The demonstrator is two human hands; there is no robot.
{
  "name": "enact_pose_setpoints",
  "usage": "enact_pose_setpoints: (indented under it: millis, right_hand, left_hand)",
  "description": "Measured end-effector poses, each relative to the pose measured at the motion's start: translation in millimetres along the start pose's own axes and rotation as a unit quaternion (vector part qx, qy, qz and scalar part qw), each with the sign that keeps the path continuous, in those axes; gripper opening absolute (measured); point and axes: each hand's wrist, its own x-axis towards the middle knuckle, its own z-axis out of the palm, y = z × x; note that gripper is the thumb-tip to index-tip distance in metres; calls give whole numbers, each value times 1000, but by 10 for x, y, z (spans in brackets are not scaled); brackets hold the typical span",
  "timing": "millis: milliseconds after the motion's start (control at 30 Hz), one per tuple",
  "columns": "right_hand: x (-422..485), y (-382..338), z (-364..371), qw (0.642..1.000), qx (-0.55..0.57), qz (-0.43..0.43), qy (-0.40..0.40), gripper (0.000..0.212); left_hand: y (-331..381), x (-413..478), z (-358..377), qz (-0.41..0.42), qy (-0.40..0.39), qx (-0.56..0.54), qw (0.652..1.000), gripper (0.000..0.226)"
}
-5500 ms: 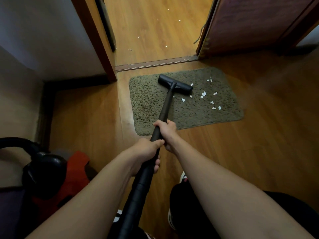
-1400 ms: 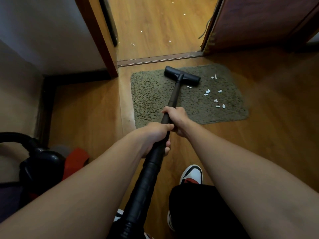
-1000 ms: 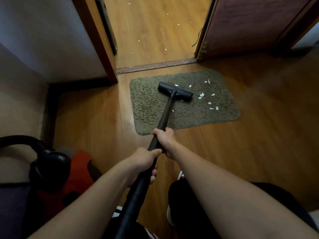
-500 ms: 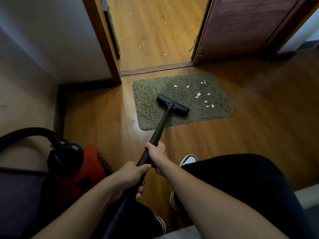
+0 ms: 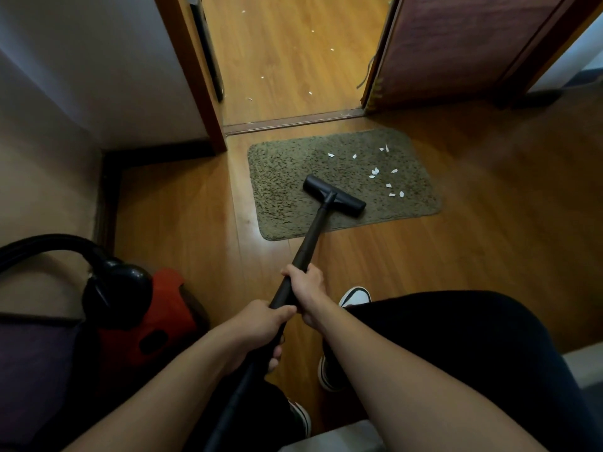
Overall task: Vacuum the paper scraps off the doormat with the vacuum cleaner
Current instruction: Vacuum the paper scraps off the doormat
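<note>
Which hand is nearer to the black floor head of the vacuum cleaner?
The right hand. It grips the tube farther forward, toward the floor head; the left hand grips the tube just behind the right one.

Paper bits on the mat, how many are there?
About 10 bits, all on the right half of the mat: two far-middle, two far-right, three mid-right, three nearer. The nozzle may hide more.
</note>
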Motion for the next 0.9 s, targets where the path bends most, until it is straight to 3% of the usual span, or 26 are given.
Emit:
enact_pose_setpoints:
  millis: [533,900]
  right_hand:
    - [810,-672,-495,999,-4,4,39,37]
    - [587,-465,-315,1000,-1,5,20,34]
  left_hand:
    - [932,559,299,19,4,-33,999,29]
    - [610,413,135,14,-9,-24,1000,28]
